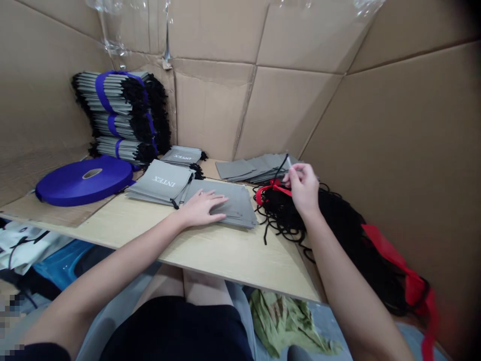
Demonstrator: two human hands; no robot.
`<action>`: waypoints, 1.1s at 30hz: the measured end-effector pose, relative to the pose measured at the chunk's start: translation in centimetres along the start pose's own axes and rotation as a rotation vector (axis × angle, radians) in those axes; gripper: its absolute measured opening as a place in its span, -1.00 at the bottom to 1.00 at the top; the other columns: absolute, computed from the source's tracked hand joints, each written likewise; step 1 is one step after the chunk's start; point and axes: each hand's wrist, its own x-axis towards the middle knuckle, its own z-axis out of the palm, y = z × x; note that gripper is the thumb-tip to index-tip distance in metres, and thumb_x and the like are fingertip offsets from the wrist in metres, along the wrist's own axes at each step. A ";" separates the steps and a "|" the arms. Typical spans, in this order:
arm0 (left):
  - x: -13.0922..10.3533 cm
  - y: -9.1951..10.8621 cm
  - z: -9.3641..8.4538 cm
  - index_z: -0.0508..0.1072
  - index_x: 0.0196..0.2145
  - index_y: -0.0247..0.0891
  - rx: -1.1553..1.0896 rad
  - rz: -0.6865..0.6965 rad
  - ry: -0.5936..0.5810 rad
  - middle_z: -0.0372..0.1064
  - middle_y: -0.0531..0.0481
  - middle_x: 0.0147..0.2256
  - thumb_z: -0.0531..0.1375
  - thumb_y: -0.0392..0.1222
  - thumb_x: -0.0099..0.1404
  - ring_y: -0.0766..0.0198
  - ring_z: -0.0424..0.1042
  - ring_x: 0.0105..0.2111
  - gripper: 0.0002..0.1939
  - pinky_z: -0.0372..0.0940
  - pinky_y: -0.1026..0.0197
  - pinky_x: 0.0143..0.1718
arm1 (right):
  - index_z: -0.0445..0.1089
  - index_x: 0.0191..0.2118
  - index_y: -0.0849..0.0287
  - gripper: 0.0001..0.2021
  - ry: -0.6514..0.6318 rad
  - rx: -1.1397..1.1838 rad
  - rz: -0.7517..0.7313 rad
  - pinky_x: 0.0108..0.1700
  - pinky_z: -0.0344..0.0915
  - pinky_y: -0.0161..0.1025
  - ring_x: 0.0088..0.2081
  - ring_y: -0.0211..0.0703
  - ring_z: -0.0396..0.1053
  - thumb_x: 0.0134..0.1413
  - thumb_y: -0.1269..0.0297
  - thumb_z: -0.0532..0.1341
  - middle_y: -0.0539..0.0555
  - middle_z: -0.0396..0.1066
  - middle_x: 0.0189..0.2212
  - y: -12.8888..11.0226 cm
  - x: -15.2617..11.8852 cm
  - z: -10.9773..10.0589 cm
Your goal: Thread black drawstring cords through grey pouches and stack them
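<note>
My left hand (204, 207) lies with fingers spread on a stack of plain grey pouches (238, 203) at the middle of the table. Raised above the black cords, my right hand (303, 186) pinches a small pale tool (289, 161), with a black cord (278, 170) at its tip. Under and beside this hand is a large bundle of black cords (338, 215), tied with a red strip (273, 189). Left of the plain stack sit grey pouches printed INTEX (161, 181). More plain grey pouches (255, 168) are fanned out behind.
A purple ribbon roll (67, 184) lies on the left of the table (225, 250). Behind it stand tall bundles of grey pouches (116, 115) with purple bands. Cardboard walls (210, 105) enclose the back and right. A green cloth (281, 321) is below the front edge.
</note>
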 end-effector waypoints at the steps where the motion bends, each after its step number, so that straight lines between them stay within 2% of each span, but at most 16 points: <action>1: 0.0 -0.1 0.3 0.23 0.11 -0.04 0.044 -0.005 -0.049 0.16 -0.04 0.13 0.12 0.16 0.15 -0.02 0.04 0.16 -0.41 -0.15 -0.10 0.16 | 0.20 -0.19 0.13 -0.75 0.073 0.018 -0.042 -0.39 0.23 -0.32 -0.53 -0.26 0.29 0.18 0.07 -0.03 -0.05 0.30 -0.55 -0.6 -0.1 -0.4; 4: 0.0 -0.1 1.1 0.24 0.10 -0.01 0.091 0.013 -0.132 0.13 -0.01 0.14 0.11 0.25 0.11 -0.01 0.05 0.16 -0.37 -0.07 0.00 0.15 | 0.27 -0.21 0.13 -0.73 0.173 -0.095 -0.087 -0.42 0.17 -0.31 -0.57 -0.26 0.21 0.16 0.06 0.00 -0.06 0.25 -0.59 -1.8 -0.5 -1.0; 6: 0.1 0.0 1.3 0.26 0.09 -0.01 0.102 0.005 -0.145 0.14 0.00 0.14 0.06 0.25 0.14 -0.01 0.04 0.16 -0.40 -0.08 -0.02 0.15 | 0.30 -0.20 0.15 -0.70 0.116 -0.123 -0.075 -0.47 0.13 -0.32 -0.60 -0.27 0.17 0.16 0.05 0.00 -0.07 0.22 -0.61 -2.3 -0.8 -0.9; 9: 0.5 0.4 0.9 0.25 0.09 -0.04 0.050 -0.022 -0.138 0.14 -0.01 0.14 0.01 0.23 0.20 -0.02 0.01 0.17 -0.43 -0.10 -0.07 0.15 | 0.34 -0.15 0.17 -0.64 -0.064 -0.038 -0.076 -0.49 0.11 -0.34 -0.58 -0.28 0.17 0.15 0.03 -0.01 -0.06 0.24 -0.60 -2.9 -1.3 -0.1; 11: 1.1 1.2 0.4 0.28 0.08 -0.10 -0.049 -0.014 -0.053 0.17 -0.02 0.12 -0.04 0.17 0.26 0.02 -0.03 0.19 -0.48 -0.12 -0.06 0.16 | 0.36 -0.14 0.18 -0.63 -0.172 -0.013 -0.094 -0.49 0.10 -0.36 -0.57 -0.28 0.19 0.13 0.02 0.02 -0.05 0.27 -0.59 -3.6 -2.0 0.7; 13: 2.0 2.2 0.1 0.31 0.04 -0.18 -0.199 0.011 0.120 0.20 -0.03 0.10 -0.09 0.08 0.32 0.09 -0.05 0.19 -0.53 -0.14 -0.01 0.19 | 0.37 -0.14 0.17 -0.65 -0.230 -0.059 -0.129 -0.50 0.08 -0.37 -0.58 -0.29 0.19 0.11 0.03 0.06 -0.05 0.27 -0.61 -4.4 -2.9 1.4; 15: 3.0 3.1 -0.1 0.33 0.01 -0.23 -0.418 0.007 0.275 0.25 -0.05 0.05 -0.16 0.03 0.36 0.15 0.05 0.15 -0.54 -0.07 0.04 0.17 | 0.38 -0.13 0.13 -0.68 -0.285 -0.136 -0.202 -0.48 0.08 -0.37 -0.58 -0.28 0.22 0.12 0.08 0.06 -0.05 0.30 -0.62 -5.2 -3.9 2.1; 16: 3.4 3.4 -0.2 0.35 -0.01 -0.26 -0.561 -0.028 0.288 0.29 -0.07 0.02 -0.22 0.02 0.37 0.16 0.14 0.10 -0.51 0.03 0.05 0.12 | 0.39 -0.13 0.11 -0.70 -0.311 -0.186 -0.241 -0.47 0.08 -0.37 -0.57 -0.28 0.24 0.13 0.11 0.04 -0.04 0.32 -0.61 -5.5 -4.3 2.3; 17: 3.7 3.5 -0.2 0.37 -0.05 -0.27 -0.698 -0.076 0.239 0.33 -0.09 -0.03 -0.26 0.03 0.38 0.16 0.22 0.04 -0.47 0.13 0.06 0.04 | 0.39 -0.13 0.09 -0.71 -0.338 -0.239 -0.277 -0.46 0.08 -0.37 -0.56 -0.27 0.27 0.14 0.13 0.03 -0.03 0.35 -0.59 -5.7 -4.8 2.6; 18: 3.9 3.5 -0.2 0.39 -0.08 -0.28 -0.814 -0.117 0.141 0.36 -0.10 -0.06 -0.24 0.05 0.37 0.15 0.27 0.00 -0.46 0.21 0.08 -0.04 | 0.39 -0.13 0.08 -0.72 -0.365 -0.295 -0.304 -0.45 0.08 -0.37 -0.55 -0.26 0.29 0.15 0.16 0.02 -0.01 0.37 -0.58 -5.9 -5.1 2.9; 21: 3.7 2.8 -0.2 0.43 -0.14 -0.28 -1.032 -0.183 -0.182 0.40 -0.13 -0.12 -0.04 0.10 0.29 0.14 0.36 -0.11 -0.55 0.28 0.15 -0.17 | 0.38 -0.14 0.09 -0.71 -0.434 -0.466 -0.328 -0.47 0.04 -0.35 -0.53 -0.20 0.33 0.17 0.18 -0.02 0.03 0.41 -0.56 -6.0 -5.6 3.5; 23: 3.1 2.3 -0.3 0.46 -0.19 -0.29 -1.150 -0.188 -0.250 0.41 -0.15 -0.13 -0.06 0.14 0.29 0.15 0.37 -0.12 -0.51 0.28 0.15 -0.16 | 0.36 -0.13 0.08 -0.71 -0.459 -0.576 -0.313 -0.49 0.01 -0.34 -0.51 -0.16 0.35 0.19 0.18 -0.05 0.06 0.43 -0.55 -5.8 -5.7 3.8; 25: 2.7 2.2 -0.7 0.47 -0.21 -0.28 -1.222 -0.174 -0.217 0.38 -0.15 -0.09 -0.23 0.17 0.32 0.16 0.33 -0.06 -0.39 0.27 0.15 -0.13 | 0.34 -0.12 0.08 -0.71 -0.454 -0.654 -0.284 -0.50 -0.02 -0.32 -0.51 -0.14 0.36 0.21 0.20 -0.07 0.08 0.44 -0.52 -5.7 -5.7 4.0; 27: 2.5 2.4 -1.1 0.46 -0.22 -0.26 -1.193 -0.161 -0.150 0.34 -0.12 -0.03 -0.32 0.17 0.33 0.18 0.25 0.02 -0.32 0.26 0.18 -0.11 | 0.32 -0.11 0.08 -0.73 -0.450 -0.703 -0.248 -0.51 -0.03 -0.32 -0.50 -0.13 0.37 0.21 0.24 -0.07 0.09 0.45 -0.50 -5.5 -5.7 4.2; 28: 2.5 2.5 -1.2 0.45 -0.22 -0.26 -1.145 -0.155 -0.126 0.32 -0.11 -0.01 -0.31 0.16 0.33 0.19 0.23 0.04 -0.35 0.25 0.19 -0.10 | 0.32 -0.11 0.09 -0.73 -0.453 -0.718 -0.230 -0.51 -0.02 -0.32 -0.50 -0.13 0.37 0.21 0.25 -0.07 0.10 0.45 -0.51 -5.5 -5.7 4.3; 33: 2.7 2.2 -1.0 0.38 -0.16 -0.25 -0.758 -0.092 -0.033 0.31 -0.07 -0.04 -0.01 0.02 0.30 0.20 0.28 -0.05 -0.66 0.24 0.22 -0.13 | 0.31 -0.11 0.11 -0.74 -0.458 -0.676 -0.176 -0.48 0.01 -0.32 -0.51 -0.15 0.33 0.19 0.28 -0.05 0.09 0.42 -0.51 -5.1 -5.5 4.3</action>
